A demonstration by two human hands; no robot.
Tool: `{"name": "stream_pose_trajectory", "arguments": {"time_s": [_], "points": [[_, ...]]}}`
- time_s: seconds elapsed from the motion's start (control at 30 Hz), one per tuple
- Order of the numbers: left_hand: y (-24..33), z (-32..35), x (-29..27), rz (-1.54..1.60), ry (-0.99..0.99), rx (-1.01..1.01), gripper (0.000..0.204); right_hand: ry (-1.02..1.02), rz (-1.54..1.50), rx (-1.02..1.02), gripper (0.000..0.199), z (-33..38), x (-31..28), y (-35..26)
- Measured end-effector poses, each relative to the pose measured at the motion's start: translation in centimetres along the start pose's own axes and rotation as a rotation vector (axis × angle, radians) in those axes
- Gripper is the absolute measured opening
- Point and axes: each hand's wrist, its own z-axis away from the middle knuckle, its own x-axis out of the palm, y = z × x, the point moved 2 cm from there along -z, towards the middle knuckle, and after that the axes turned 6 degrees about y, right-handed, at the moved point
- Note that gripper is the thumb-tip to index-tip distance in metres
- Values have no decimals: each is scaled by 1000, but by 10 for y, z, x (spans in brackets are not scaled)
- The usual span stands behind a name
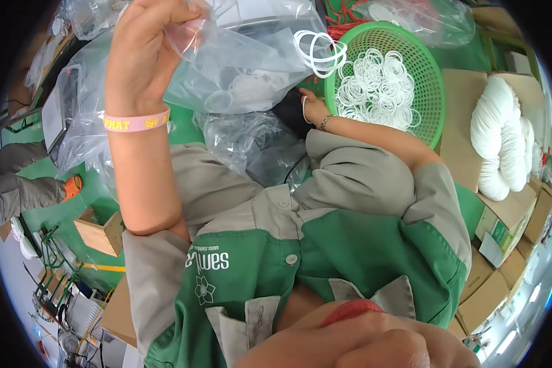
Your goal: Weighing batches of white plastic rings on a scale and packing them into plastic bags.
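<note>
Two hands: both belong to the person; the left hand is raised at far left, and the right hand is lower, near the middle.
Left hand: its fingers are closed narrow, holding the clear plastic bag by its far edge; a pink wristband is around the wrist.
Right hand: its fingers are bent beside a dark object; a thin white loop shows at the fingers, but I cannot tell how firmly they hold.
Clear plastic bag: it hangs between the left hand and the basket, with some pale rings visible through its film.
Loose white rings: several overlap at the right side of the bag, just beside the basket rim.
Green basket: it is at far right of the right hand, and carries a pile of white rings.
Right side: a white coiled bundle lies on brown cardboard.
Left side: a wooden box stands on the green floor, near another person's orange shoe.
</note>
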Motion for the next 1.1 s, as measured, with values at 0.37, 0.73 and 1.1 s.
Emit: {"name": "stream_pose_trajectory", "arguments": {"time_s": [0.37, 0.73, 1.1], "points": [[-5, -7, -22, -143, -181, 113, 16, 14, 114, -287, 23, 8, -3, -16], [-3, -4, -13, -327, -58, 146, 62, -667, -1127, 107, 24, 15, -110, -117], [-26, 14, 36, -356, -254, 50, 70, -573, -1077, 96, 14, 13, -160, -117]]}}
